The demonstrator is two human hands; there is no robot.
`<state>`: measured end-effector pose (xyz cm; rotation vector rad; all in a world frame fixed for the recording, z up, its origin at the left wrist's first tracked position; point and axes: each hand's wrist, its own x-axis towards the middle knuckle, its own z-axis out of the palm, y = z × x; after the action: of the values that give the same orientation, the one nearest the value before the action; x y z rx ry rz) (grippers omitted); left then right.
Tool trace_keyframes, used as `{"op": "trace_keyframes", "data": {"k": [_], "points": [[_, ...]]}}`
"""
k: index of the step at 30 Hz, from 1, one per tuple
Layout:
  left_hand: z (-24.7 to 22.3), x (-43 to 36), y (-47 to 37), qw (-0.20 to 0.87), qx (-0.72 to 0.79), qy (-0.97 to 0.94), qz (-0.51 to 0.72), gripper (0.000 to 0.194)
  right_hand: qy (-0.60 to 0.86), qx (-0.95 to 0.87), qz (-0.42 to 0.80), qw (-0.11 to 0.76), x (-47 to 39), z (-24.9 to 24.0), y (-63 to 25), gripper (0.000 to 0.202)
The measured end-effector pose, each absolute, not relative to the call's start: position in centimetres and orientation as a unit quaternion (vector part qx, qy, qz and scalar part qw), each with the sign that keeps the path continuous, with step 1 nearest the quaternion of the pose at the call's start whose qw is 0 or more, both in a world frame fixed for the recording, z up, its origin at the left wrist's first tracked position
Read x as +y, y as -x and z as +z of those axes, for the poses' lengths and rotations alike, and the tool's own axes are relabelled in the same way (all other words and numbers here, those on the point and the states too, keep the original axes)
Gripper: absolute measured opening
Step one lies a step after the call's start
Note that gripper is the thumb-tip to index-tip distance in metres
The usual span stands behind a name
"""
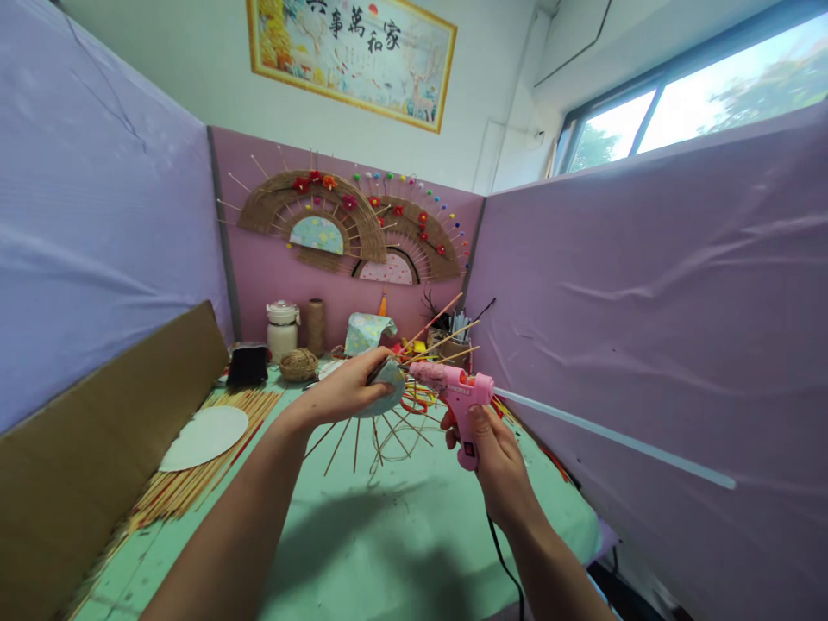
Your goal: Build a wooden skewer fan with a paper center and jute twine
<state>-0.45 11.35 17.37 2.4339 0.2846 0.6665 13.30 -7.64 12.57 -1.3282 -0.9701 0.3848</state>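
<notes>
My left hand (pixel 359 385) grips a pale blue-green half-round piece (pixel 386 392) above the table, with thin wooden sticks (pixel 356 444) fanning out from its edge. The fingers behind the piece are partly hidden. My right hand (pixel 492 444) is wrapped round the handle of a pink hot glue gun (pixel 462 397). Its nozzle points left, close to the piece's right edge; whether it touches, I cannot tell. A long translucent glue stick (pixel 614 435) juts from the back of the gun, and a black cord hangs below my hand.
A white disc (pixel 205 438) lies on a pile of wooden sticks (pixel 174 492) at left, beside a cardboard panel (pixel 109 448). Behind are a twine ball (pixel 298 365), a white jar (pixel 283 330) and a twine spool (pixel 316 326). Decorated fans (pixel 310 216) hang on the back panel.
</notes>
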Motion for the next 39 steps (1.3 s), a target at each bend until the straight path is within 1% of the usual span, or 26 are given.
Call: {"op": "trace_keyframes", "data": {"k": [7, 12, 15, 18, 20, 23, 25, 27, 29, 32, 34, 37, 39], "points": [[17.2, 11.4, 0.4, 0.29, 0.102, -0.92, 0.244, 0.02, 0.597, -0.414, 0.195, 0.659, -7.7, 12.4, -13.7, 0.054], [17.2, 11.6, 0.3, 0.305, 0.122, -0.908, 0.26, 0.024, 0.532, -0.398, 0.249, 0.705, -8.1, 12.4, -13.9, 0.048], [17.4, 11.8, 0.4, 0.307, 0.142, -0.899, 0.279, 0.026, 0.521, -0.396, 0.213, 0.725, -9.0, 12.3, -14.5, 0.046], [17.6, 12.2, 0.5, 0.302, 0.173, -0.882, 0.317, 0.028, 0.554, -0.405, 0.118, 0.718, -10.1, 12.4, -16.7, 0.048], [17.6, 12.5, 0.6, 0.298, 0.202, -0.865, 0.349, 0.03, 0.61, -0.414, 0.046, 0.674, -10.8, 12.4, -19.1, 0.049], [17.9, 12.5, 1.1, 0.289, 0.252, -0.84, 0.385, 0.034, 0.711, -0.445, -0.056, 0.541, -11.2, 11.6, -23.8, 0.049], [18.3, 12.3, 1.6, 0.273, 0.283, -0.832, 0.392, 0.035, 0.766, -0.481, -0.065, 0.421, -10.9, 10.1, -26.7, 0.047], [18.7, 12.0, 2.1, 0.257, 0.301, -0.83, 0.393, 0.034, 0.797, -0.509, -0.073, 0.317, -10.2, 7.8, -28.6, 0.04], [19.0, 11.7, 2.6, 0.26, 0.302, -0.827, 0.396, 0.034, 0.808, -0.524, -0.078, 0.257, -9.5, 5.2, -29.5, 0.033], [19.0, 11.6, 2.9, 0.292, 0.28, -0.821, 0.404, 0.036, 0.797, -0.542, -0.095, 0.251, -8.7, 2.4, -29.5, 0.019], [18.9, 11.7, 2.9, 0.312, 0.261, -0.819, 0.405, 0.036, 0.783, -0.557, -0.096, 0.258, -8.4, 2.4, -29.1, 0.013], [18.7, 11.8, 2.6, 0.326, 0.241, -0.82, 0.405, 0.037, 0.757, -0.582, -0.102, 0.279, -8.0, 5.7, -27.4, 0.009], [18.6, 11.7, 2.4, 0.325, 0.232, -0.823, 0.404, 0.037, 0.728, -0.606, -0.104, 0.305, -7.3, 9.3, -25.1, 0.018]]}}
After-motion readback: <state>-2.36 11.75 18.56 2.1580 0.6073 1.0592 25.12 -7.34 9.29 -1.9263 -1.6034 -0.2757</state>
